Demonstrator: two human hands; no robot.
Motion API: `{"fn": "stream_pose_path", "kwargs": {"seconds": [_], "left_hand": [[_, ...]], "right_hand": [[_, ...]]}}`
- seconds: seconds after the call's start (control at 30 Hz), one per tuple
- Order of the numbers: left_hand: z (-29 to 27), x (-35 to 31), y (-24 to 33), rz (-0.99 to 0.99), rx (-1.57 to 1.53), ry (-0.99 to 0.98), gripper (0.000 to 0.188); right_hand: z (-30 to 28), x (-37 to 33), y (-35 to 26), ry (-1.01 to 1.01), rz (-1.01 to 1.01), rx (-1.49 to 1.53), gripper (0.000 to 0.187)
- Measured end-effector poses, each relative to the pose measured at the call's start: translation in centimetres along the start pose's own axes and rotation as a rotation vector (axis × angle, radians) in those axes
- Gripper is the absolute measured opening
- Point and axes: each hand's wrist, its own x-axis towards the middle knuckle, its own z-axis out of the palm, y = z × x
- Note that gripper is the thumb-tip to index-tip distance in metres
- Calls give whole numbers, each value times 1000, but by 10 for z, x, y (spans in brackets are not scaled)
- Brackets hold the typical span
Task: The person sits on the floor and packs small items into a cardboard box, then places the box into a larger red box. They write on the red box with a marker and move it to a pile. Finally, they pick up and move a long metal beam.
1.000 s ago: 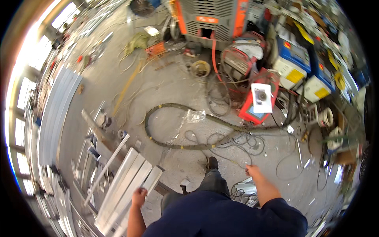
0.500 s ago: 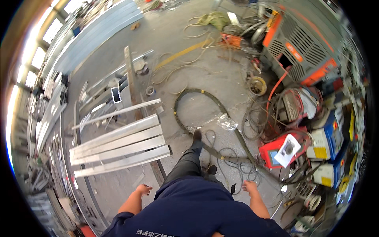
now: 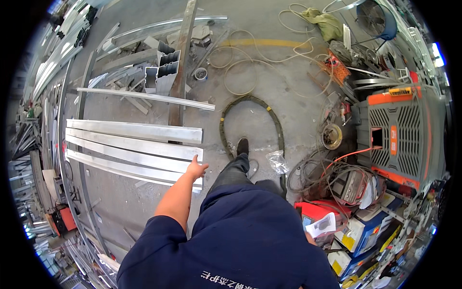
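My left hand (image 3: 196,168) reaches out to the left of my body, above the right ends of several silver metal profiles (image 3: 134,131) laid side by side. Its forefinger and thumb stand apart and it holds nothing; whether it touches the metal I cannot tell. Of my right hand (image 3: 310,238) only a sliver of skin shows at the right edge of my shirt, next to a white sheet of paper (image 3: 321,225) on a red machine (image 3: 332,207). Its fingers are hidden.
Dark steel rails (image 3: 83,173) carry the profiles. Beyond lie a thin bar (image 3: 144,97) and a hollow profile piece (image 3: 168,72). A dark hose (image 3: 222,130) loops on the floor ahead, past my foot (image 3: 243,145). A grey-orange machine (image 3: 397,137) and tangled cables (image 3: 308,171) stand right.
The view has turned to the right. My left arm has swung forward, bringing the hand over the profile ends. My right hand has dropped mostly out of sight behind my body.
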Motion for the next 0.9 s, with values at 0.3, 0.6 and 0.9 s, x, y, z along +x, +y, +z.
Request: {"fn": "stream_pose_path", "kwargs": {"seconds": [0.3, 0.6, 0.9], "left_hand": [[-2, 21, 31, -86, -171, -53, 65], [49, -13, -6, -254, -509, 319, 45], [230, -105, -6, -422, -846, 524, 40]], "right_hand": [[-17, -6, -365, 47, -314, -28, 35], [-7, 76, -571, -130, -266, -533, 34], [26, 170, -814, -279, -541, -864, 22]]}}
